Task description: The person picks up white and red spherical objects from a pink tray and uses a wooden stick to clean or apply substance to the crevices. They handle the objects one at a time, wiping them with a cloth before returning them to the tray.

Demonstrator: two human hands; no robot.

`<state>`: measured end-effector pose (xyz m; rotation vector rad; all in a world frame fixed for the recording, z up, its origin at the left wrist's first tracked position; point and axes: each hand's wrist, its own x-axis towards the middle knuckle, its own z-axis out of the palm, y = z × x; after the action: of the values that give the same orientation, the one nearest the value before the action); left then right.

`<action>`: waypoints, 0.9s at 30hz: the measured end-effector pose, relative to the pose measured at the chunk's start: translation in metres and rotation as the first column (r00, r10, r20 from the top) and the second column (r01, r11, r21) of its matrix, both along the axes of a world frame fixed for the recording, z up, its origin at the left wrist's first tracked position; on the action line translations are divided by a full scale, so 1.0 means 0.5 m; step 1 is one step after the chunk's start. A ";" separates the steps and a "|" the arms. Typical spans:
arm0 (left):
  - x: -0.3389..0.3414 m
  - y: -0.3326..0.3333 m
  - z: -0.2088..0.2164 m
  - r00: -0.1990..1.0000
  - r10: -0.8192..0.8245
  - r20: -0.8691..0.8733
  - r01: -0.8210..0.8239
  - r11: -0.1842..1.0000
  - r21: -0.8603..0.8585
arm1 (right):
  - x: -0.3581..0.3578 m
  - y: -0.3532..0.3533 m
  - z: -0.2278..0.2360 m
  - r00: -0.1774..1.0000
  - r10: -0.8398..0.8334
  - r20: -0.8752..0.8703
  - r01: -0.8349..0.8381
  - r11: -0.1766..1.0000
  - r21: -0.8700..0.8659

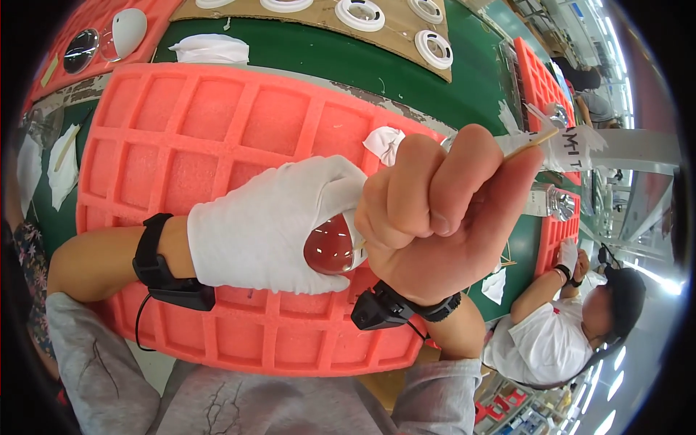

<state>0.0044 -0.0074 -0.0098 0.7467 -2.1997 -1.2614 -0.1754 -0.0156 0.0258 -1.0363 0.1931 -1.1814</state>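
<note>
My left hand [272,225], in a white glove, curls its fingers round a round, glossy see-through dome [328,246]. Red shows through the dome, and its right edge is hidden behind my other hand. Bare and raised close to the camera, my right hand [442,210] pinches a thin wooden stick [534,143] between thumb and forefinger. The stick points up to the right, and its other fingers are curled in. Both hands are above a red foam tray [239,81] divided into square compartments.
White rings [360,14] lie on a cardboard sheet [319,13] at the far side of the green table [464,94]. Crumpled white cloths [210,49] lie around the tray. Another red tray at far left holds a white dome [129,32]. A co-worker [547,341] sits at right.
</note>
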 end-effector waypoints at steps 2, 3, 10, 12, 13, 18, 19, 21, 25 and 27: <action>-0.002 0.004 -0.001 1.000 0.012 -0.023 -0.012 1.000 0.013 | -0.003 -0.002 -0.009 0.999 0.011 0.038 -0.011 1.000 0.011; -0.003 0.003 -0.001 0.999 0.018 -0.035 -0.018 1.000 0.020 | -0.004 -0.006 -0.012 0.997 0.024 0.072 -0.026 0.999 0.021; -0.001 -0.003 0.003 0.999 0.030 -0.031 -0.029 0.999 0.042 | -0.005 -0.017 -0.012 0.986 0.035 0.165 -0.060 0.988 0.145; 0.001 -0.004 0.003 0.999 0.031 -0.031 -0.030 0.999 0.028 | -0.004 -0.021 -0.014 0.977 0.025 0.212 -0.074 0.972 0.225; 0.001 -0.004 0.010 1.000 0.027 -0.006 -0.026 0.997 0.066 | -0.004 -0.021 -0.013 0.976 0.022 0.216 -0.072 0.971 0.229; -0.003 -0.006 0.013 1.000 0.007 0.024 -0.011 0.987 0.162 | 0.002 -0.012 -0.003 0.992 0.019 0.126 -0.048 0.972 0.231; -0.005 -0.006 0.009 1.000 0.004 0.014 -0.007 0.985 0.171 | 0.004 -0.009 -0.004 0.996 0.030 0.083 -0.044 0.985 0.164; -0.008 -0.005 0.002 1.000 0.001 -0.005 0.000 0.982 0.189 | 0.002 -0.009 -0.007 0.999 0.036 0.040 -0.040 0.994 0.100; -0.010 -0.005 -0.007 0.999 -0.002 -0.040 0.010 0.977 0.214 | -0.013 -0.031 -0.012 0.982 0.177 0.065 -0.182 0.980 0.075; -0.010 -0.006 -0.006 0.998 -0.002 -0.058 0.015 0.974 0.224 | -0.017 -0.033 -0.014 0.967 0.189 0.173 -0.215 0.965 0.152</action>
<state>-0.0004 -0.0104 -0.0129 0.7760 -2.0382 -1.5347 -0.1841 -0.0323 0.0189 -0.7897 0.0601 -1.0358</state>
